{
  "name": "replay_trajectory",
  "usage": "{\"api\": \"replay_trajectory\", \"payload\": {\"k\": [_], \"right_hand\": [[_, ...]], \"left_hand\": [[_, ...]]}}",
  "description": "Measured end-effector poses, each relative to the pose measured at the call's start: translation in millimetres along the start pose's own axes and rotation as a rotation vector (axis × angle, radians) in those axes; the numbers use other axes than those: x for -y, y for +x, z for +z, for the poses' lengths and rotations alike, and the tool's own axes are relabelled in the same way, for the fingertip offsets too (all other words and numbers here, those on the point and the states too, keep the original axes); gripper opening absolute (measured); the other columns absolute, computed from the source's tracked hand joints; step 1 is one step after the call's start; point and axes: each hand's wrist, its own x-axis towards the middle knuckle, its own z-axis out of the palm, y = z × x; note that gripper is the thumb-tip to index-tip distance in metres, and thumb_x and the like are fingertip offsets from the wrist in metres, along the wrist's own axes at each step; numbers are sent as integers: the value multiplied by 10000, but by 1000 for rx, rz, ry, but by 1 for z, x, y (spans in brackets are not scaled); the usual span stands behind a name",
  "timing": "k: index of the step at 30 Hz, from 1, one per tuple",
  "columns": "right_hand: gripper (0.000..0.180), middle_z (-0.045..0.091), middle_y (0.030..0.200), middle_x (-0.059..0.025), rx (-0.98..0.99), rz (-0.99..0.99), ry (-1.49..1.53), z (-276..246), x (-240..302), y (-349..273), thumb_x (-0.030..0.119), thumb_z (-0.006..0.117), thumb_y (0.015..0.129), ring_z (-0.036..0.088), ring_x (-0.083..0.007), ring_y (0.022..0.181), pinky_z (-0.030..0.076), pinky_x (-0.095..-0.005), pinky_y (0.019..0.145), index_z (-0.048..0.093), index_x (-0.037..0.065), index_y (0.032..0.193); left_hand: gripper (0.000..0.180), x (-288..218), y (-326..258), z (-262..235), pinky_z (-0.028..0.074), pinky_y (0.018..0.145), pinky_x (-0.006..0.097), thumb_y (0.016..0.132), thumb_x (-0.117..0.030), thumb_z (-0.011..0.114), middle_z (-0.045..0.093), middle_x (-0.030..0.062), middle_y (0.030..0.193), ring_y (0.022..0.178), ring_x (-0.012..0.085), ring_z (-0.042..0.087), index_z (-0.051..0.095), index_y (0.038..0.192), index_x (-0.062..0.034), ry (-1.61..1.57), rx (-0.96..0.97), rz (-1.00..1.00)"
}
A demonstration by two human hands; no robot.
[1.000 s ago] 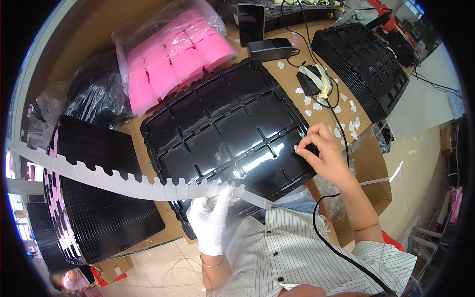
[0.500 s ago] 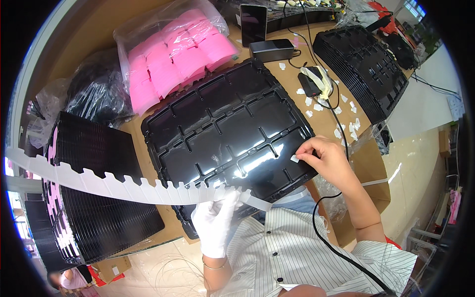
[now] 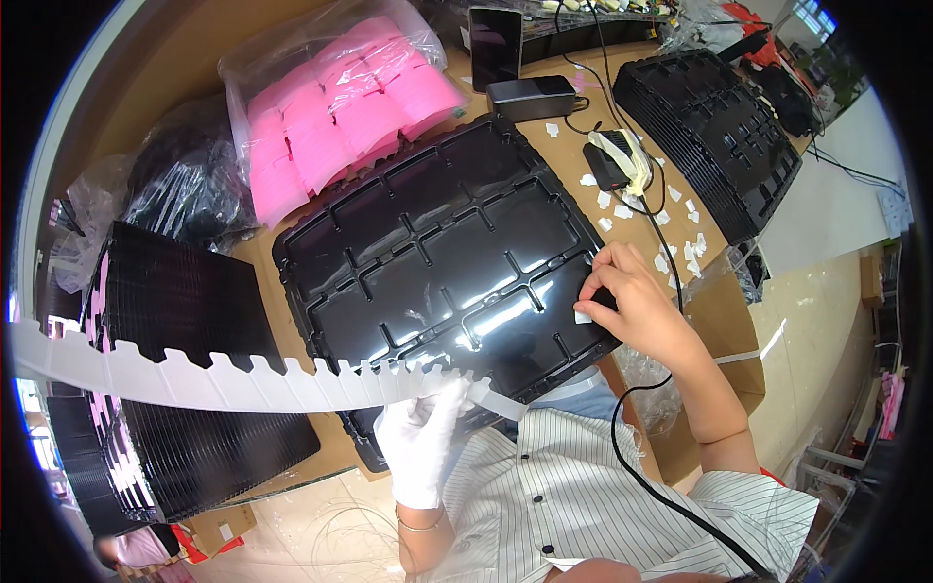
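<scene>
My left hand, in a white glove, pinches a long white strip with a row of tabs along its upper edge. The strip runs off to the left, past a stack of black trays, and its short end sticks out right of my fingers. Bare, my right hand is closed at the fingertips on a small white paper piece. It is over the right edge of a black plastic tray with moulded ridges; whether the piece touches the tray I cannot tell.
Pink foam sheets in a clear bag lie behind the tray. A phone leans upright near a black box. White scraps litter the cardboard beside a small black device. More black trays are stacked at right; a cable hangs down.
The strip's left part has swung downward. My right hand has shifted slightly, its fingers curling more, and the paper piece is a little lower. My left hand keeps its hold.
</scene>
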Motion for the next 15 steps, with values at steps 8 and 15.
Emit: {"api": "replay_trajectory", "payload": {"k": [8,15], "right_hand": [[142,513,1024,-132,7,-45,0,0,2,-1,66,743,780,513,-300,1015,456,-382,890,631,-14,810],[120,521,1014,-89,111,-180,-25,-7,0,-7,76,749,777,507,-276,1003,438,-377,891,644,18,785]], "left_hand": [[220,3,2,3,558,661,230,862,-20,746,722,122,878,717,136,688,653,1048,50,-8,-32,8],[224,5,2,4,563,668,235,869,-14,738,719,126,896,720,140,685,647,1062,53,-41,-55,26]]}}
